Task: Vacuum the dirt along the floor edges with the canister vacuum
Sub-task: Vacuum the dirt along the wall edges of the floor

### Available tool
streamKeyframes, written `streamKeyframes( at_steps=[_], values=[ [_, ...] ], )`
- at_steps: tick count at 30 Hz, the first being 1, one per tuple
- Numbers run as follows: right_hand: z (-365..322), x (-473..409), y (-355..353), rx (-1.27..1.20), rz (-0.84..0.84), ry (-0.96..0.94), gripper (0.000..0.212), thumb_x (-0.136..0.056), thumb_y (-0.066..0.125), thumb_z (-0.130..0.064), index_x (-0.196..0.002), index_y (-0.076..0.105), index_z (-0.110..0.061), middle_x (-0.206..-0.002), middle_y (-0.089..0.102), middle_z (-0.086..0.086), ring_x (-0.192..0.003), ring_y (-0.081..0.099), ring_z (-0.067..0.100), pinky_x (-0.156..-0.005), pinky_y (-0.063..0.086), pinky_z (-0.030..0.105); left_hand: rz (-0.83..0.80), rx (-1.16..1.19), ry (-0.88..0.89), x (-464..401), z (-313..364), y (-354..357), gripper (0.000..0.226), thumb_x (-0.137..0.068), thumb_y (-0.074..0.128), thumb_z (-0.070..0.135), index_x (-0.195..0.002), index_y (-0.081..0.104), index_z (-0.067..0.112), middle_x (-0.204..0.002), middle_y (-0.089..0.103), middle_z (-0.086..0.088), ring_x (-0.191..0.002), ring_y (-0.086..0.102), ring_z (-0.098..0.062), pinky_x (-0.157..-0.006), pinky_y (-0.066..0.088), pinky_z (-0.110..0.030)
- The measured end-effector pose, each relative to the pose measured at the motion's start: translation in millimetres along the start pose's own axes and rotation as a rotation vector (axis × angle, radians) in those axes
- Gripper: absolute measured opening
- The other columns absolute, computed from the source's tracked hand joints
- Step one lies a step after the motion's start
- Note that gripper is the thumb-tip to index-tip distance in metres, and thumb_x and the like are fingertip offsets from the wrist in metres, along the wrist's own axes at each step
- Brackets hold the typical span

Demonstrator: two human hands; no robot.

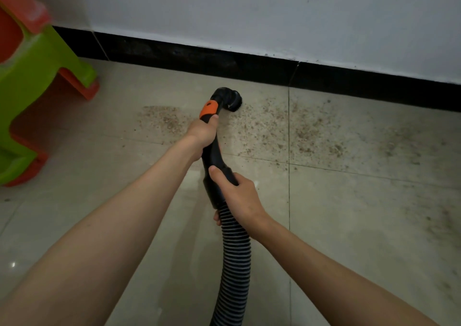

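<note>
Head view is showing you gripping the vacuum wand (pixel 212 148) with both hands. Your left hand (pixel 203 132) is wrapping around the black handle just below the orange collar (pixel 209 108), and your right hand (pixel 239 196) is closing around the lower cuff where the ribbed hose (pixel 235 256) is joining it. The round brush nozzle (pixel 230 101) is sitting on the tiled floor (pixel 349 226), near the black baseboard (pixel 249 68) but apart from it, right at the left margin of the gritty dirt (pixel 299 131) that is spreading rightward along the wall. A second, smaller patch of grit (pixel 162 117) is lying to the left of the nozzle. The canister itself is not appearing in view.

You are probably sweeping through the dirt now, with most of it not yet lifted. Trouble could be coming from several places: if you are keeping the brush away from the baseboard, the strip in the floor edge may be getting missed; if you are pushing too fast, the bristles may be scattering grit instead of drawing it in. The hose is trailing down out of frame, so a hard pull could be tugging the unseen canister. The green and orange plastic stool (pixel 37 76) is standing close on your left, and a wide swing could be knocking it.
</note>
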State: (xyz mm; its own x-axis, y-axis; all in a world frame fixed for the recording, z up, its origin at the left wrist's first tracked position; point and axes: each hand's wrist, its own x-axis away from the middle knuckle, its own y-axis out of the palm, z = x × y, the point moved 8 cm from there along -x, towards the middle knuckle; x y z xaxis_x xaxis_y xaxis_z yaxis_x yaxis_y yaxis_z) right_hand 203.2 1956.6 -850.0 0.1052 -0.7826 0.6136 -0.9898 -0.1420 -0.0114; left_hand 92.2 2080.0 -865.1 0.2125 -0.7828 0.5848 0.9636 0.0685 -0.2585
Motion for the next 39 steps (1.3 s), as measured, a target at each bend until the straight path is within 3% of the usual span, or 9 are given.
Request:
streamKeyframes(
  at_steps=[12, 22, 30, 39],
  values=[
    [3.8, -0.8, -8.3, -0.073, 0.052, -0.005, 0.036, -0.088, 0.064, -0.048, -0.09, 0.056, -0.013, -0.072, 0.058, 0.012, -0.044, 0.056, 0.024, -0.046, 0.052, 0.03, -0.045, -0.07, 0.018, -1.4, 5.8, 19.7, 0.049, -0.098, 0.04, 0.043, -0.122, 0.049, 0.001, -0.103, 0.058, -0.015, -0.101, 0.06, -0.035, -0.089, 0.051, -0.042],
    [-17.1, -25.8, 68.9, 0.024, -0.15, 0.002, 0.043, -0.087, 0.065, -0.049, -0.097, 0.056, -0.009, -0.075, 0.06, 0.014, -0.044, 0.057, 0.023, -0.046, 0.052, 0.03, 0.181, -0.049, -0.012, -18.2, -3.3, -88.4, 0.049, -0.099, 0.039, 0.042, -0.129, 0.047, 0.004, -0.115, 0.057, -0.014, -0.108, 0.057, -0.032, -0.093, 0.048, -0.039],
    [-27.7, -37.9, 146.3, 0.202, -0.31, -0.021, 0.041, -0.086, 0.066, -0.051, -0.086, 0.055, -0.011, -0.07, 0.06, 0.013, -0.042, 0.057, 0.021, -0.046, 0.053, 0.029, 0.298, 0.105, -0.088, -25.0, -46.3, -193.8, 0.059, -0.094, 0.043, 0.05, -0.127, 0.047, 0.001, -0.12, 0.061, -0.02, -0.106, 0.061, -0.037, -0.092, 0.051, -0.047],
    [-15.1, -12.8, 164.3, 0.265, -0.371, -0.008, 0.048, -0.085, 0.065, -0.053, -0.093, 0.057, -0.007, -0.071, 0.06, 0.014, -0.044, 0.058, 0.019, -0.048, 0.054, 0.029, 0.319, 0.155, -0.119, 4.2, -69.3, -215.3, 0.054, -0.097, 0.042, 0.044, -0.131, 0.041, 0.002, -0.125, 0.057, -0.02, -0.11, 0.059, -0.037, -0.093, 0.05, -0.048]
  ],
)
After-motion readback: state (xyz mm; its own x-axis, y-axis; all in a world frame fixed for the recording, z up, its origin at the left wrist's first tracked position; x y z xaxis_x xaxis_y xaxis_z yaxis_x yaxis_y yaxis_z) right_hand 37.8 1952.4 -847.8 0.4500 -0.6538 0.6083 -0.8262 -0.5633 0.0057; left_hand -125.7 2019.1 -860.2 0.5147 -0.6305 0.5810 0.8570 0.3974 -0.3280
